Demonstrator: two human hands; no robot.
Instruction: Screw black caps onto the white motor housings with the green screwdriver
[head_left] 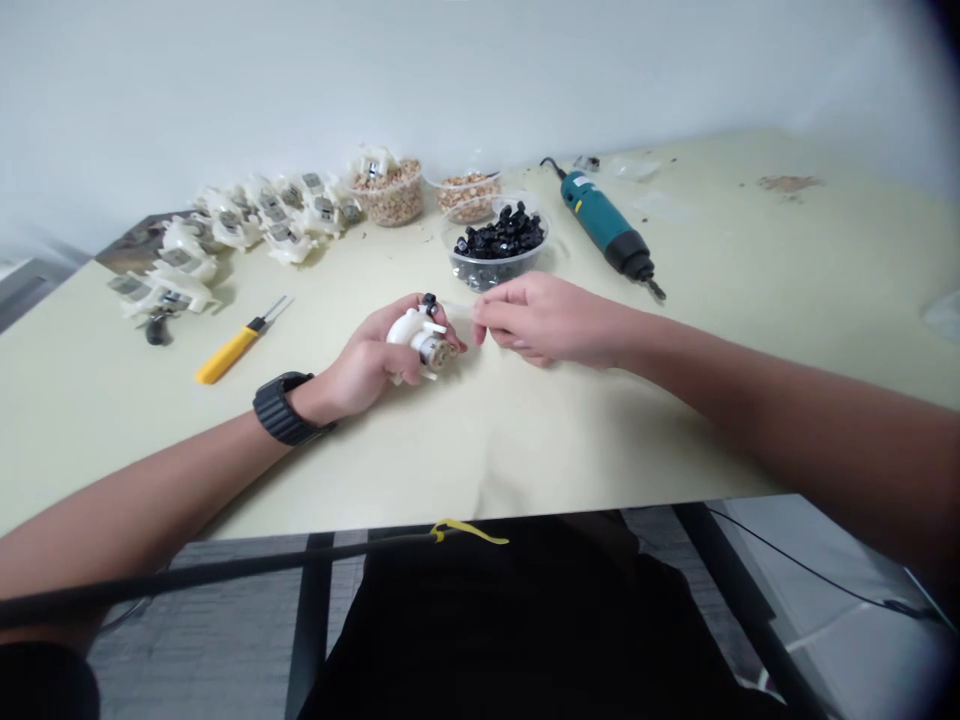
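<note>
My left hand (375, 355) is closed round a white plastic part with a small round motor (437, 352) set into it. A small black piece (429, 303) sticks up at the top of that part. Just to the right, my right hand (544, 318) has its fingers pinched together. A faint pale strip seems to run from the fingertips toward the white part, but blur keeps me from naming it. Behind the hands stands a clear tub (495, 270) heaped with small black pieces.
A yellow-handled screwdriver (231, 352) lies at left. Several similar white parts (289, 238) sit behind it. Two tubs of small brown pieces (395, 203) stand at the back. A green electric screwdriver (604, 222) lies back right. The table's front edge carries a yellow tie (469, 531).
</note>
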